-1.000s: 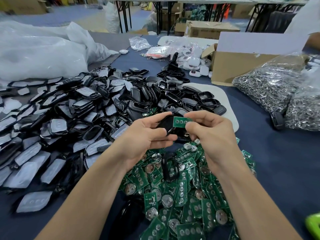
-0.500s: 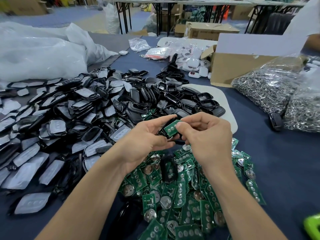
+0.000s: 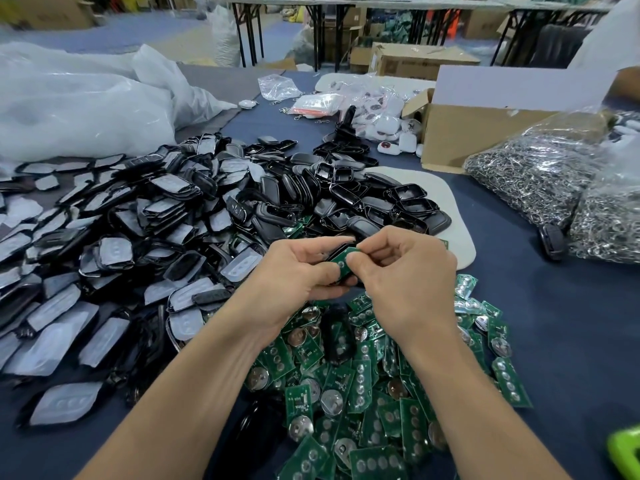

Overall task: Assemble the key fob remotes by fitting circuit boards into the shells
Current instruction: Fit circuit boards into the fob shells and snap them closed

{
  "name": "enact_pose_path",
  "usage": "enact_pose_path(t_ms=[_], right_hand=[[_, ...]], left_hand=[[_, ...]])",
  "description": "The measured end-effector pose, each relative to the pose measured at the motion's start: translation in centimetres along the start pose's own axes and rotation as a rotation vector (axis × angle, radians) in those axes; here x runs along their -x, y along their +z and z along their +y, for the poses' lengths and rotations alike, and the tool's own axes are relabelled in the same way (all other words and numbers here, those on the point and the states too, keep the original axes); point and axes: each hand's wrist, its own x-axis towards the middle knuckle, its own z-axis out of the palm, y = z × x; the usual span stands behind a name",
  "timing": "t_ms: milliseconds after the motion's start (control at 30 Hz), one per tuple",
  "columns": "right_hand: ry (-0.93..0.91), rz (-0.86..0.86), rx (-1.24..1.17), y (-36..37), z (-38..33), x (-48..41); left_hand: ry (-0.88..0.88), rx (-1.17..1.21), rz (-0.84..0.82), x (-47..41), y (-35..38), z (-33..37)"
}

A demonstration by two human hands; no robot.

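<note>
Fingers of the right hand (image 3: 405,271) are pinching a green board (image 3: 346,259) at its end. The left hand (image 3: 294,275) is gripping a black shell (image 3: 341,279) beneath it.

Left hand (image 3: 294,271) grips black shell (image 3: 341,277) – right hand (image 3: 405,271) presses green board (image 3: 344,259) in.

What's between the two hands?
In the head view, a green circuit board sits between the left hand and right hand, over a black shell the left hand holds.

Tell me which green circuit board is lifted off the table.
The green circuit board pinched by the right hand against the black shell; all others lie piled.
</note>
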Motion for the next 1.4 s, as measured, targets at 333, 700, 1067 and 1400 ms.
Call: enact_pose_path(t_ms=[333, 700, 1067, 1400], right_hand=[[0.031, -0.057, -0.019, -0.1, 0.1, 0.0], [0.092, -0.220, -0.275, -1.2, 0.4, -0.8], [-0.019, -0.204, 0.021, 1.3, -1.6, 0.7], [-0.379, -0.637, 0.538, 9.2, -5.2, -0.4]], left_hand=[[0.075, -0.071, 0.116, 0.3, 0.8, 0.1], [0.260, -0.392, 0.157, 1.1, 0.3, 1.0], [0.395, -0.311, 0.659, 0.8, -2.4, 2.2], [0.407, 0.453, 0.979, 0.9, -7.4, 3.3]])
